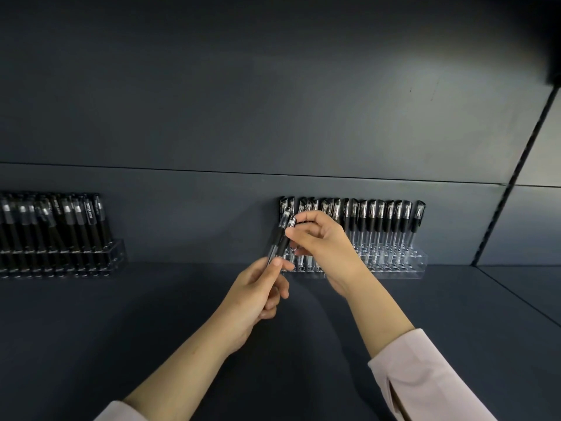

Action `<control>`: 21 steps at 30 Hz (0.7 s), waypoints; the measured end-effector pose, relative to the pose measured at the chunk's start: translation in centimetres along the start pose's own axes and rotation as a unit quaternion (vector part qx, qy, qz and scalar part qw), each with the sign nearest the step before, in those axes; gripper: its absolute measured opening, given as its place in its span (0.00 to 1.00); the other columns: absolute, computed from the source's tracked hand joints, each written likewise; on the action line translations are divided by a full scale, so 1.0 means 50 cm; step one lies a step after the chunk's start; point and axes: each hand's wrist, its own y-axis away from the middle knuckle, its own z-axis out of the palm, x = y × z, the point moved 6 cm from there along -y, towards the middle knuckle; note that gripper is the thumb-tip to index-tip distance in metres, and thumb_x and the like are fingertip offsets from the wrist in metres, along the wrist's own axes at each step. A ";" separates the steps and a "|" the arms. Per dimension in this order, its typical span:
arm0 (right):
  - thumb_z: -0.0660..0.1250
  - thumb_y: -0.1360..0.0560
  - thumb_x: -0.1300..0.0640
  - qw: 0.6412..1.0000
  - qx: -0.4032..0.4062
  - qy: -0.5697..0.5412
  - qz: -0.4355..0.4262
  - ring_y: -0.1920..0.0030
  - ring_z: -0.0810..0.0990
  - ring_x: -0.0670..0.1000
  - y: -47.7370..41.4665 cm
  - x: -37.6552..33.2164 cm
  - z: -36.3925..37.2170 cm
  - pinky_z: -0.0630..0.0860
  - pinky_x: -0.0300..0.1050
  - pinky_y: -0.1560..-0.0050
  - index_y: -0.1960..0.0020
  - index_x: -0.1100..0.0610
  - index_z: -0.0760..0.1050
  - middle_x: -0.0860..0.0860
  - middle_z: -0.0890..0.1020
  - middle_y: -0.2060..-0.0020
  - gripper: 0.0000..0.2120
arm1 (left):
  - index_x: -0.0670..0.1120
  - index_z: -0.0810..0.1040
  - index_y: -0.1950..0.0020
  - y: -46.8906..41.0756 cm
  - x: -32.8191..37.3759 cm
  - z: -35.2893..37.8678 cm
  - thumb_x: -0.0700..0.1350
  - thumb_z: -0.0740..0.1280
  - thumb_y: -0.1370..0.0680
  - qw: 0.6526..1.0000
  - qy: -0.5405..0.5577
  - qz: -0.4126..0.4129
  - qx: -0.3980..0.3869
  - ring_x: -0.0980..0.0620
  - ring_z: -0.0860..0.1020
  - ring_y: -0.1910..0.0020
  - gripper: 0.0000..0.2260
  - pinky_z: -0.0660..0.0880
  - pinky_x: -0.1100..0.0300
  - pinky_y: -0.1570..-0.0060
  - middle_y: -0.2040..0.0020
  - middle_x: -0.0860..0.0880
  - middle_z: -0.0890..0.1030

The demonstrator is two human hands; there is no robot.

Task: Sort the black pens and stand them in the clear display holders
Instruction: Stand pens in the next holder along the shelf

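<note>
Gripping two pens (282,238), left hand (255,290); right hand (321,238) pinches one.

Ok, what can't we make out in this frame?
All in the head view:
1. Left holder: cut off by the left edge, so its pen count is unknown.
2. Right holder: left slots hidden behind the right hand.
3. Held pens: lower ends hidden in the left hand.
4. Print on the racked pens: too small to read.
</note>
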 end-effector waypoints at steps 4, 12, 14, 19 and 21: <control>0.69 0.25 0.65 0.995 0.071 -0.064 -0.007 0.63 0.79 0.48 -0.004 -0.009 -0.034 0.79 0.41 0.57 0.44 0.60 0.72 0.52 0.80 0.63 0.12 | 0.45 0.79 0.44 0.000 -0.001 -0.001 0.52 0.59 0.17 1.000 -0.014 0.002 0.000 0.57 0.62 0.74 0.14 0.59 0.63 0.75 0.69 0.51 0.72; 0.66 0.23 0.61 0.897 0.394 0.083 -0.183 0.60 0.80 0.55 0.038 -0.052 -0.206 0.79 0.42 0.59 0.46 0.52 0.68 0.48 0.77 0.57 0.09 | 0.45 0.73 0.51 -0.005 -0.007 -0.018 0.56 0.58 0.18 0.999 -0.019 -0.014 0.026 0.57 0.57 0.75 0.16 0.58 0.65 0.78 0.71 0.53 0.61; 0.65 0.22 0.60 0.885 0.394 0.136 -0.208 0.60 0.78 0.52 0.041 -0.059 -0.209 0.76 0.38 0.60 0.46 0.50 0.68 0.47 0.76 0.56 0.09 | 0.45 0.71 0.52 -0.005 -0.007 -0.020 0.56 0.57 0.18 0.999 -0.002 -0.016 0.031 0.57 0.58 0.76 0.14 0.58 0.65 0.80 0.72 0.53 0.62; 0.64 0.22 0.60 0.885 0.355 0.199 -0.225 0.62 0.74 0.43 0.031 -0.057 -0.195 0.72 0.32 0.61 0.45 0.51 0.69 0.43 0.75 0.57 0.08 | 0.46 0.72 0.53 -0.006 -0.006 -0.016 0.48 0.57 0.16 0.998 0.035 -0.033 0.038 0.57 0.58 0.79 0.10 0.57 0.66 0.81 0.74 0.53 0.64; 0.64 0.22 0.60 0.889 0.340 0.214 -0.221 0.61 0.75 0.44 0.027 -0.054 -0.192 0.73 0.33 0.60 0.44 0.52 0.70 0.43 0.75 0.57 0.08 | 0.46 0.72 0.54 -0.007 -0.007 -0.015 0.46 0.56 0.16 0.998 0.042 -0.039 0.042 0.57 0.58 0.80 0.10 0.56 0.66 0.81 0.74 0.53 0.64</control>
